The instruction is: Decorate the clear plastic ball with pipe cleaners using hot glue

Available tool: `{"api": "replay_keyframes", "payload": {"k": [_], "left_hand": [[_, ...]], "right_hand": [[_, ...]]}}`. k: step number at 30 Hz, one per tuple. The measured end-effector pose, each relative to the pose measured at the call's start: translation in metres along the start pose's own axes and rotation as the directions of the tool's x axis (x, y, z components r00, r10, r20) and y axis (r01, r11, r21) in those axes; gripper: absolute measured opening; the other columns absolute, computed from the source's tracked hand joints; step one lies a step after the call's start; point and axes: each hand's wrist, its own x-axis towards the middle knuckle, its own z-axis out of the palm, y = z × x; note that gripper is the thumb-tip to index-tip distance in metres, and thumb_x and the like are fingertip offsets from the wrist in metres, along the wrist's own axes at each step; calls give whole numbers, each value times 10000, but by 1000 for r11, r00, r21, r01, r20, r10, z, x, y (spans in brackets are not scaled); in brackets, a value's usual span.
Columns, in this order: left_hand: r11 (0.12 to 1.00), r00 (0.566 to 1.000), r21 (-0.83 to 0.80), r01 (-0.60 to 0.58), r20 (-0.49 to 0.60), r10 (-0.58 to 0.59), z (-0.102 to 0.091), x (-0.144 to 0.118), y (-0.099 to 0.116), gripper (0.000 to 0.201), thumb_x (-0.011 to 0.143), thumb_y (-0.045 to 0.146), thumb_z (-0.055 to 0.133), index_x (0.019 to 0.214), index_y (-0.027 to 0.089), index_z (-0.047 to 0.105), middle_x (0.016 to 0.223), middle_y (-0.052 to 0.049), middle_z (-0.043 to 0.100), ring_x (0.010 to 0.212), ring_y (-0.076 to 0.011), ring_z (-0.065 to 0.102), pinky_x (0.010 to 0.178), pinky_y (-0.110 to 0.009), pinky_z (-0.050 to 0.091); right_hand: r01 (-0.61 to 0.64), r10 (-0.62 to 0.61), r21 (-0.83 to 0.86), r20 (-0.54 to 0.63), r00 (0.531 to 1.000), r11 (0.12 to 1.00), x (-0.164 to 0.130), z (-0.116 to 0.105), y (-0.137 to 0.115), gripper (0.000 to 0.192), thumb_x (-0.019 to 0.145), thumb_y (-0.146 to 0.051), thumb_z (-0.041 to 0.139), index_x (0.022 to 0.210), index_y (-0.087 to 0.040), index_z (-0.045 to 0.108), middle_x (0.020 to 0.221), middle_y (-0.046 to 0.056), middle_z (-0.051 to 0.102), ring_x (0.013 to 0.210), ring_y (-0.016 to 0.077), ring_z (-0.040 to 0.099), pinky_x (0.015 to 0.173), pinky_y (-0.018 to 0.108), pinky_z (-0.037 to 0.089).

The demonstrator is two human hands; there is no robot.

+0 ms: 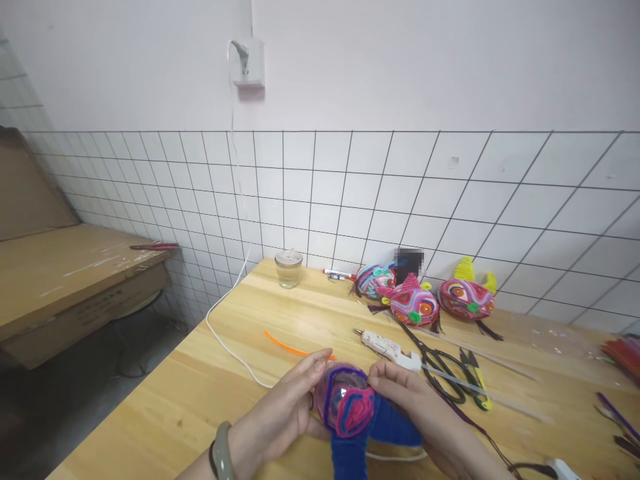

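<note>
Hands, left (280, 417) and right (415, 407), clasp ball (345, 400) over wooden table (200, 387); tiled wall (350, 193) behind.

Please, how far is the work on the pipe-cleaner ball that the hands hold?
Done: three covered figures lie finished by the wall. In hand: the left hand and right hand hold a clear ball with purple, blue and pink pipe cleaner coiled on part of it. Left: much of the ball is bare; the glue gun, scissors and an orange pipe cleaner lie nearby.
</note>
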Motion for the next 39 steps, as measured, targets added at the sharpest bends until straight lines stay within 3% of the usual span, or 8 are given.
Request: {"api": "replay_keyframes", "payload": {"k": [6, 13, 19, 23, 39], "left_hand": [[999, 999, 41, 4, -33, -2, 0, 1, 1, 435, 862, 405, 543, 1246, 210, 487, 1261, -125, 585, 867, -192, 635, 566, -260, 504], [997, 998, 76, 3, -63, 2, 0, -1, 2, 585, 819, 359, 633, 1336, 222, 396, 1208, -106, 606, 871, -163, 623, 629, -239, 460], [996, 995, 86, -13, -99, 21, -1, 0, 0, 702, 724, 373, 732, 1328, 198, 422, 1149, -108, 626, 1002, -209, 588, 862, -320, 428], [993, 995, 112, -22, -98, 33, -3, 1, -2, 694, 666, 353, 780, 1278, 204, 490, 1143, -110, 636, 1062, -240, 566, 919, -353, 397], [992, 991, 125, 2, -135, 15, -2, 1, -2, 669, 659, 280, 784, 1270, 229, 518, 1090, -82, 655, 1007, -222, 585, 893, -337, 403]], "right_hand": [[23, -22, -39, 9, 1000, 999, -6, 12, -8, 434, 628, -565, 733, 694, -187, 530, 551, -84, 407, 499, 79, 318, 482, 207, 220], [64, -60, -84, 46, 997, 994, -4, 27, -8, 497, 548, -628, 725, 635, -201, 486, 462, -108, 358, 428, 62, 254, 436, 216, 166], [100, -95, -81, 56, 994, 992, -6, 34, -3, 408, 624, -541, 701, 653, -199, 480, 489, -100, 380, 453, 71, 298, 456, 213, 201], [107, -101, -88, 70, 992, 990, -7, 35, -1, 359, 651, -491, 694, 655, -203, 480, 493, -91, 396, 460, 81, 334, 463, 213, 223], [105, -98, -76, 96, 991, 992, -6, 35, 2, 318, 674, -454, 675, 673, -202, 481, 515, -83, 415, 476, 86, 353, 472, 212, 249]]}}
